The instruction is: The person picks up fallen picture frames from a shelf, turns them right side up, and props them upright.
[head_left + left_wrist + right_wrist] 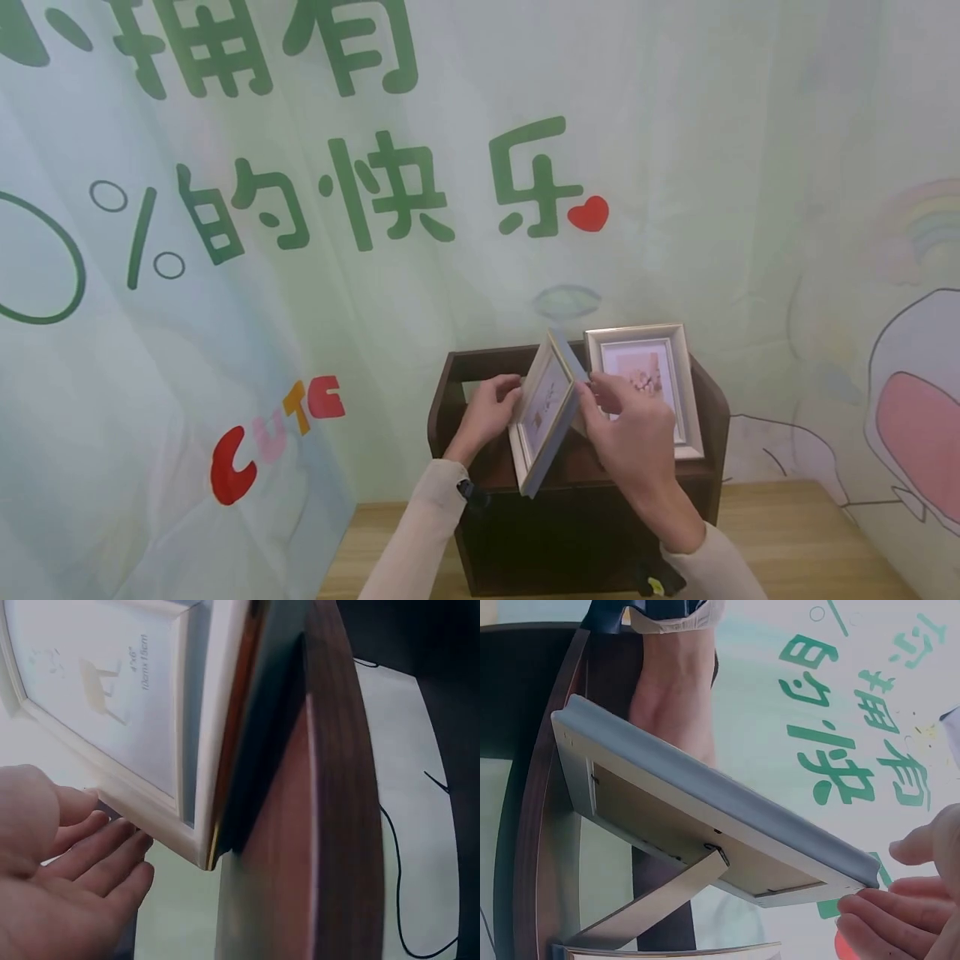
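Note:
A light-rimmed picture frame [546, 408] stands turned and tilted over the front of a dark brown shelf unit [495, 475]. My left hand [491, 408] pinches its left edge, thumb in front and fingers behind in the left wrist view. My right hand [633, 425] holds the opposite upper corner between thumb and fingers. In the right wrist view the frame's back shows, with its stand leg [656, 900] swung out. A second picture frame [682, 392], silver-edged with a pink picture, leans upright at the shelf's right, partly behind my right hand.
The shelf unit has raised sides and a dark lower compartment [555, 542]. It stands on a wooden surface [810, 533] against a printed curtain [675, 167]. A black cable [397, 877] hangs beside the shelf in the left wrist view.

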{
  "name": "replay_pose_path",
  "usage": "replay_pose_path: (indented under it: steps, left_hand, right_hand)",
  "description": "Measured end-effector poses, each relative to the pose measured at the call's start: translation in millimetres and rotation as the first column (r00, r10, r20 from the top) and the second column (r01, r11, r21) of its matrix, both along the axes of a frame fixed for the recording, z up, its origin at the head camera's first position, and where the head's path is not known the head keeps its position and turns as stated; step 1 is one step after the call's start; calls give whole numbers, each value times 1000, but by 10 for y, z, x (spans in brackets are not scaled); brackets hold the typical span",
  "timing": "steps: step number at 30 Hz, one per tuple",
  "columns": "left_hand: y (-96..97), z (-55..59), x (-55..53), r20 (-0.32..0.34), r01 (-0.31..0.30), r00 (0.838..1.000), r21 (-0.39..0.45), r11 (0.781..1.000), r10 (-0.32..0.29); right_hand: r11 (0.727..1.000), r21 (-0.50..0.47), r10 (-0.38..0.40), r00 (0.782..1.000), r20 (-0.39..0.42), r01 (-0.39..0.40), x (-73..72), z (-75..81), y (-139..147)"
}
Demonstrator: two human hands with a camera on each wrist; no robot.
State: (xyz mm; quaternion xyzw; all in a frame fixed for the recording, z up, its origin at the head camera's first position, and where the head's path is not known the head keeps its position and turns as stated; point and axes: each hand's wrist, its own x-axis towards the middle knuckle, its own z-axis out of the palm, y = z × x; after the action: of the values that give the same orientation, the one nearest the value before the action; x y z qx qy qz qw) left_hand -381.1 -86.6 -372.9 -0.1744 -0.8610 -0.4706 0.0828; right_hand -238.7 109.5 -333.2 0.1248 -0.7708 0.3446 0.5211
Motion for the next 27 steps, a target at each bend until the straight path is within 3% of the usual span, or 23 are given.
replay_pose_path:
  steps: [9,21,27]
  left_hand:
    - [-20,-47,-8,1,32,999,6,999,-32]
    - [-59,-95,27,-20,-15,1000,13,1000,15]
    - [-78,-136,79,-38,-43,998,34,999,44]
  right_hand:
    - [998,65,-24,1000,7,24,-18,2,-17]
    - [993,88,-75,997,-2,75,-138,38,55]
    - [995,83,-54,994,96,46,-172,123,122]
